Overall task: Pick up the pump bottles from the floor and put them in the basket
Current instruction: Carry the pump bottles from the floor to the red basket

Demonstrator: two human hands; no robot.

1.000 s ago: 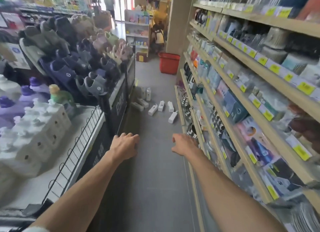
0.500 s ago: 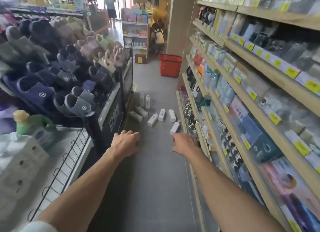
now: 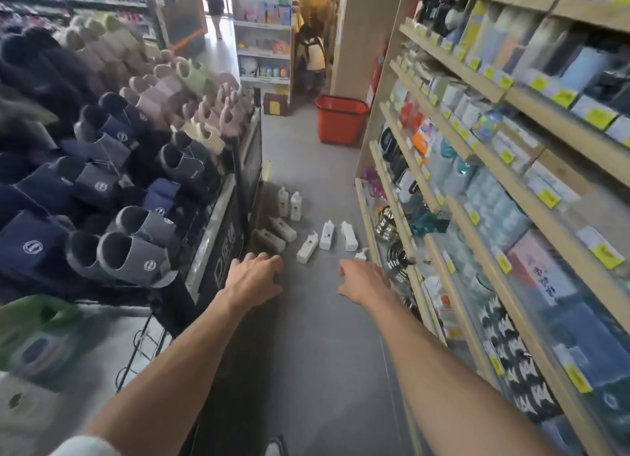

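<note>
A: State of the hands?

B: Left hand (image 3: pixel 254 278) and right hand (image 3: pixel 363 281) were both held out ahead above the floor (image 3: pixel 317 336). Fingers were loose and slightly bent, gripping nothing. Neither touched the bottles (image 3: pixel 325 237).

A: Where were the bottles?

B: On the floor just beyond the hands, mid-aisle. Two stood upright at the foot of the slipper rack (image 3: pixel 209 237) and two lay beside them against it. Three lay out in the open. One more showed partly past the right hand, by the bottom shelf (image 3: pixel 364 217). That made about eight, though blur left the count uncertain.

A: Their look?

B: White, squarish bodies with pump tops and a small dark label on some. No spill seen around them.

A: And the basket?

B: The basket (image 3: pixel 341 120) was red and stood on the floor farther down the aisle, beside the pillar (image 3: pixel 361 29), well apart from the bottles. Its inside could not be seen from this angle.

A: Progress?

B: Judged at the very start, with no bottle lifted and none shown in the basket. Everything was left to do: reach down, grip, and carry each one over.
</note>
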